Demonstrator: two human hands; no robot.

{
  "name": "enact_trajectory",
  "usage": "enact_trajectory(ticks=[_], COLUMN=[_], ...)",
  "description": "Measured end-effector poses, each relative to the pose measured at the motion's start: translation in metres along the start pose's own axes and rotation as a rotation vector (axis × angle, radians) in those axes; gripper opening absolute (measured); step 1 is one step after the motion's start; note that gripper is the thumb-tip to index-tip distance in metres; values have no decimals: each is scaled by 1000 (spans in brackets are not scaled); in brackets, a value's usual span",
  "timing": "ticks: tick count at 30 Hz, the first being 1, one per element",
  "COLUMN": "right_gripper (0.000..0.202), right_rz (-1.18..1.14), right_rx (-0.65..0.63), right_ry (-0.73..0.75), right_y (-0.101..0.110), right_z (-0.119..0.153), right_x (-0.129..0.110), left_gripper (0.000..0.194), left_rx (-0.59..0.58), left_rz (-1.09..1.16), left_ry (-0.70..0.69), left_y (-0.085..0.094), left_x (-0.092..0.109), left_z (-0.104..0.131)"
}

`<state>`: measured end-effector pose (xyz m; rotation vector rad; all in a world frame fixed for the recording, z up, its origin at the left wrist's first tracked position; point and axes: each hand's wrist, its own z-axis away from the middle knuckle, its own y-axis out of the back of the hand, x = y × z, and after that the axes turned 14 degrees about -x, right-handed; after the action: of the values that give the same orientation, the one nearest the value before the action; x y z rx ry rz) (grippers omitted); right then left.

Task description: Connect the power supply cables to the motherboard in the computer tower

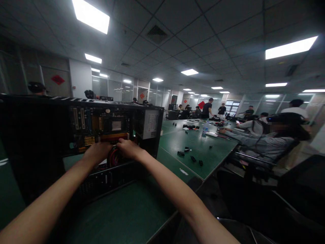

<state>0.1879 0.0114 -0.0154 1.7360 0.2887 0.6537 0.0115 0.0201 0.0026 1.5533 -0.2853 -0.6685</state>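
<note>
An open black computer case (149,105) stands on the green table, its inside facing me. A motherboard (116,117) with slots and a pale square chip shows at the back of it. Both my hands reach inside, side by side, at the lower edge of the board. My left hand (99,150) has its fingers bent, their tips hidden. Beside it my right hand (128,148) is closed, at the end of a red memory module (114,136). Red and dark cables (114,157) hang just below and between the hands. A power supply (151,123) sits at the upper right.
Several small black parts (193,158) lie on the green table (167,169) to the right. Farther back stands a plastic bottle (204,130). A seated person (269,145) reaches over the table's right edge; a dark chair (299,183) is at the right.
</note>
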Motion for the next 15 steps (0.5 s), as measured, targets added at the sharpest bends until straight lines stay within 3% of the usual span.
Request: enact_trajectory(ticks=[15], right_gripper=[20], right_rz=[-30], right_rx=[23], right_ry=[24], right_y=[-3], right_z=[-3], right_x=[1], left_gripper=[36], left_rx=[33], left_rz=[73], left_ry=[26], left_y=[0], left_x=[0], left_z=[-2])
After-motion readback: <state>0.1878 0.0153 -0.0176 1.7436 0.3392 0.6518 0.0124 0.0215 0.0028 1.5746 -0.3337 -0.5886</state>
